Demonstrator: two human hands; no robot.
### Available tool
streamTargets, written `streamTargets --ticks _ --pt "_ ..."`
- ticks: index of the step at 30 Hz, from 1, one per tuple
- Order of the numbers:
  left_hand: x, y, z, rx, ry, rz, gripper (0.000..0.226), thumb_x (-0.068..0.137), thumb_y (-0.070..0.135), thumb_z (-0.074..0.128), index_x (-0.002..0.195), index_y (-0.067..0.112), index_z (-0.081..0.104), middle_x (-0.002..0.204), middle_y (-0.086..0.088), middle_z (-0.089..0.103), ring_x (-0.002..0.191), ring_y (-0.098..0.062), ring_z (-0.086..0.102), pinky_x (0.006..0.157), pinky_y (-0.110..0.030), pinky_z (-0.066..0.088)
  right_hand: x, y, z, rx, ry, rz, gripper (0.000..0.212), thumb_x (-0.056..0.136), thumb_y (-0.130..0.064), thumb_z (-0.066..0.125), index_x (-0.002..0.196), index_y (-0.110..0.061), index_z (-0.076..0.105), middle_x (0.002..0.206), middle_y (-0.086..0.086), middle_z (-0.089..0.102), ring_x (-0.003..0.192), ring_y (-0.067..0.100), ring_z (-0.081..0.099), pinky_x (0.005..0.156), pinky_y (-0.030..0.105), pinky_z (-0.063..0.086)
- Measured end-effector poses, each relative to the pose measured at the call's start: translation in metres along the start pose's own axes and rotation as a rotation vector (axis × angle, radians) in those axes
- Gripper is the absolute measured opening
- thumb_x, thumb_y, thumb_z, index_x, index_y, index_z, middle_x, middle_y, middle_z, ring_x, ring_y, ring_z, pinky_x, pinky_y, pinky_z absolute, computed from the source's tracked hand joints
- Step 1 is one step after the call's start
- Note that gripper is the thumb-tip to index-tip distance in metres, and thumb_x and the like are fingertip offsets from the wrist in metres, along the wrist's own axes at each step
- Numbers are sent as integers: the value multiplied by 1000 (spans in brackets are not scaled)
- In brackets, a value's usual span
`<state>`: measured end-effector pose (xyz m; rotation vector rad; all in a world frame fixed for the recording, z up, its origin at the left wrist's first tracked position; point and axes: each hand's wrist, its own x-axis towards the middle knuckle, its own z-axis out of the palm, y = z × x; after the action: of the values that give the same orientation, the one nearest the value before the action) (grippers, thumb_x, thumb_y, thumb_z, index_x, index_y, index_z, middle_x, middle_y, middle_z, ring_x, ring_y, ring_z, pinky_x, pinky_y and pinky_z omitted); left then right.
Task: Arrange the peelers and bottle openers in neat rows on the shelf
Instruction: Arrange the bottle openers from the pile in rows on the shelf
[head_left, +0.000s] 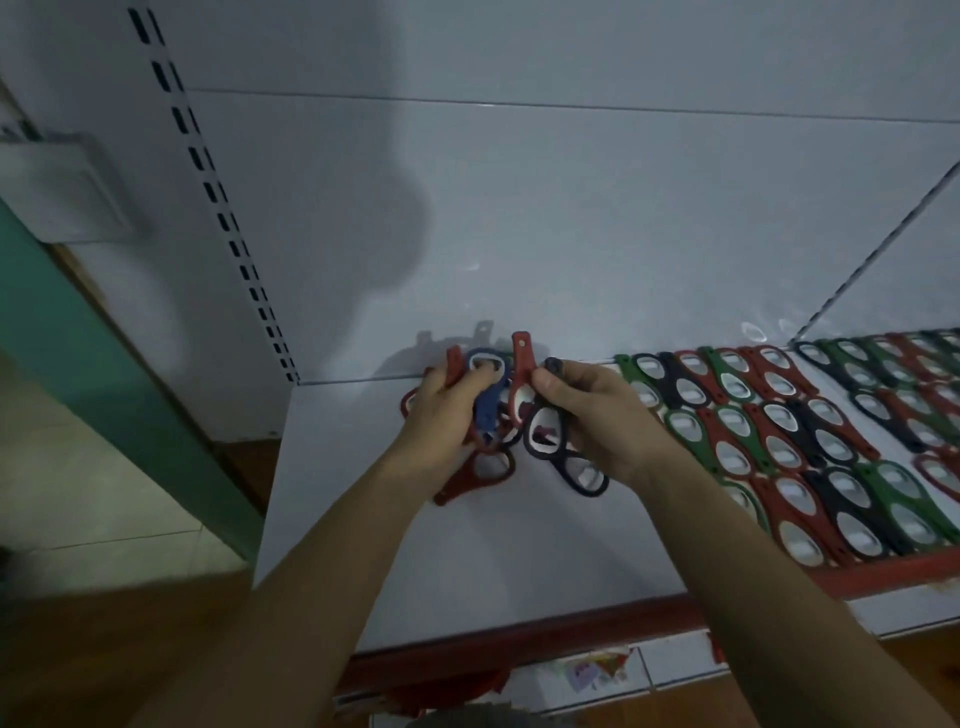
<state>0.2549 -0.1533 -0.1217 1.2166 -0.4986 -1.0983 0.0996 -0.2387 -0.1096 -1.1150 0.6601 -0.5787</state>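
Observation:
My left hand (447, 415) grips a bunch of bottle openers above the white shelf (363, 519); a blue opener (488, 400) and red ones stick out of the fist, and a red opener (470, 478) hangs below it. My right hand (597, 415) pinches a black opener (545, 431) by its handle, close to a red opener (522, 379) standing upright between the hands. Another dark opener (584, 475) lies under my right hand. Rows of red, green and black openers (779, 441) fill the shelf to the right.
The shelf's red front edge (519, 639) runs below my arms. A white back panel (519, 208) rises behind the shelf, with a slotted upright (218, 208) at the left. More rows of openers (909, 389) lie past a wire divider (857, 260) at the far right.

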Motion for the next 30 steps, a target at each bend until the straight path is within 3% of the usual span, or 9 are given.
streamTargets --ticks 3,5,10,14,16,20,23,27,30 --pt "-5 0 7 -408 -80 -191 34 103 22 50 98 6 81 105 -19 76 96 -29 74 76 -35 61 13 7 20 -55 29 -94 16 83 -18 78 93 -7 75 90 15 75 80 24 73 69 31 59" --pt "-8 4 3 -575 -180 -247 43 100 31 51 119 -2 71 122 -23 71 110 -32 71 88 -39 60 21 14 28 -222 110 -188 21 81 -14 83 95 -3 71 81 7 75 73 17 71 66 27 57" --pt "-4 11 -9 -474 -203 -282 48 100 29 55 138 -1 57 136 -23 63 125 -36 63 100 -46 53 36 26 34 -1006 367 -536 30 78 -51 79 86 -23 74 83 -8 60 76 4 58 65 11 45" --pt "0 12 -14 -456 -66 -285 22 106 18 49 114 10 69 105 -12 77 84 -24 75 68 -36 58 40 21 35 -907 231 -492 27 94 -49 63 107 -26 71 94 -8 64 86 3 62 72 14 46" --pt "3 14 -22 -361 41 -237 11 105 13 52 109 18 61 77 -2 67 53 -14 57 50 -26 46 40 17 26 -965 292 -407 38 93 -59 51 113 -30 65 104 -6 65 99 12 61 82 28 49" --pt "9 17 -46 -260 91 -123 18 104 19 57 112 35 56 68 -1 54 49 -12 45 47 -26 41 37 22 28 -1600 154 -69 95 67 -86 57 142 -31 39 134 5 45 123 28 42 99 47 44" --pt "7 21 -50 -199 78 -93 13 101 20 60 104 32 61 69 -4 56 50 -15 52 47 -29 44 39 29 39 -1637 70 -149 91 78 -77 59 149 -25 35 141 11 42 126 33 39 102 46 45" --pt "11 19 -67 603 270 176 27 86 21 76 95 25 50 79 -1 59 66 -18 63 56 -31 48 47 9 43 -1711 -67 -180 64 87 -57 63 135 -17 48 130 13 52 116 34 53 95 43 50" --pt "9 13 -68 1240 157 209 56 70 48 87 102 28 47 97 4 55 80 -16 58 62 -31 41 50 0 44 -1814 -105 -277 29 89 -28 63 110 -10 56 112 12 63 97 34 63 75 36 50"
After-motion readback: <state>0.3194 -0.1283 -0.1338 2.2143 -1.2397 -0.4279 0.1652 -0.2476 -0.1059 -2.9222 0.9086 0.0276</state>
